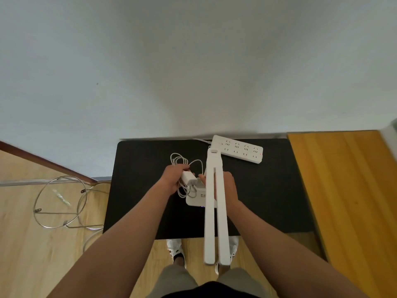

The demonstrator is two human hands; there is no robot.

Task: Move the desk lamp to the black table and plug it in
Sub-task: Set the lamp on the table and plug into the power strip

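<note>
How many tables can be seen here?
2. The black table stands in the middle against the wall, with the power strip on it. A wooden table adjoins its right side. Others may lie outside the view.

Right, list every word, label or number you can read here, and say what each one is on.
None can be read.
White desk lamp base: a small dark printed label, too blurred to read.
White plastic power strip: only socket holes and a red light, no legible text.

On the table (139, 207), the power strip (238, 149) lies behind the lamp (212, 203).
</note>
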